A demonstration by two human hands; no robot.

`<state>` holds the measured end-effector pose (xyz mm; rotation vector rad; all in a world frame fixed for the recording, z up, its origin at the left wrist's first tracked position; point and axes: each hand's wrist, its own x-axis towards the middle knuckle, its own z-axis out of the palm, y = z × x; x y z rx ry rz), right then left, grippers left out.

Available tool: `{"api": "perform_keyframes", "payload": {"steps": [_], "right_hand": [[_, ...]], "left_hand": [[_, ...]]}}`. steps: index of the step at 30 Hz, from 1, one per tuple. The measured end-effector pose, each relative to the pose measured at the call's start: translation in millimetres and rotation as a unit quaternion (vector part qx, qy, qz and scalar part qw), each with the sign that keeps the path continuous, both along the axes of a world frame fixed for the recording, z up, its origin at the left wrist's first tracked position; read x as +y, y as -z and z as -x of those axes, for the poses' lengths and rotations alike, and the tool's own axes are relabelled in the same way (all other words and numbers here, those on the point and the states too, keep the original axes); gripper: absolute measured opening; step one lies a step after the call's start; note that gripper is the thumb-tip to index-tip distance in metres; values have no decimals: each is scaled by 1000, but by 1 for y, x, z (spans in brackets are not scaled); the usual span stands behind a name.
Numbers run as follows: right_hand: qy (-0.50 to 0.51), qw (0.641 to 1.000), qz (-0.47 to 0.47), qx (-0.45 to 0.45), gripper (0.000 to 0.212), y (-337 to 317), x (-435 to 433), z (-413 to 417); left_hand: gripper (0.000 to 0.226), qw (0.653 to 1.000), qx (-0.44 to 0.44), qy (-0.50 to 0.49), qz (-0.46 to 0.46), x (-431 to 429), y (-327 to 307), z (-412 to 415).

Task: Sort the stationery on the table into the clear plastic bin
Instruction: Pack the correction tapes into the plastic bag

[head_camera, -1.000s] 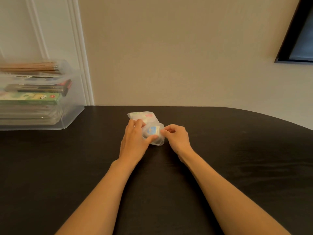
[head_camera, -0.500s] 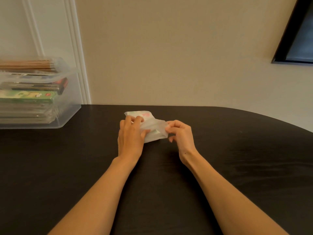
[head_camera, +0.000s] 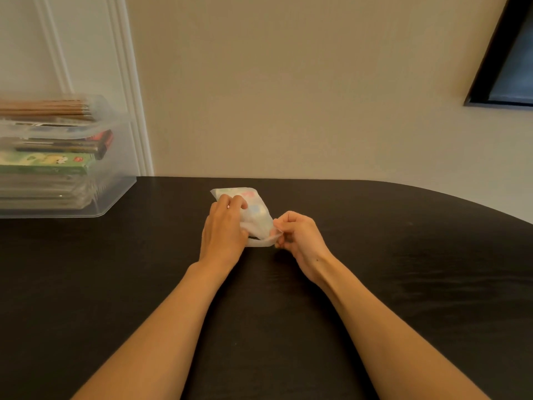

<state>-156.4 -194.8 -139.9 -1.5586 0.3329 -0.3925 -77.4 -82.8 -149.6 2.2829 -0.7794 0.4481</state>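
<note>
The left hand (head_camera: 224,226) grips the soft bag (head_camera: 255,210) and the right hand (head_camera: 300,235) pinches its end, so a hard tug could rip it.

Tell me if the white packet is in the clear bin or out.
Out: the white packet is on the table, held by left hand and right hand; the clear bin stands apart.

Beige wall (head_camera: 288,96), white moulding (head_camera: 127,82), dark frame (head_camera: 490,67)
</note>
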Motion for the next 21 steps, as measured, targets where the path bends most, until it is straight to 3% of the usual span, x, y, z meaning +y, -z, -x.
{"api": "perform_keyframes", "payload": {"steps": [4, 9, 16, 19, 21], "right_hand": [[-44, 998, 25, 20, 27, 0, 4, -1], [-47, 997, 54, 18, 28, 2, 6, -3], [-28, 997, 73, 23, 30, 4, 6, -7], [12, 993, 113, 13, 28, 6, 6, -8], [79, 985, 151, 3, 16, 6, 6, -8]], "left_hand": [[28, 999, -40, -26, -7, 0, 0, 0], [15, 998, -12, -60, -6, -3, 2, -3], [24, 998, -7, -53, -15, -5, 4, -8], [25, 998, 17, -54, 2, -3, 4, -9], [37, 999, 26, -30, 13, 0, 3, -9]]}}
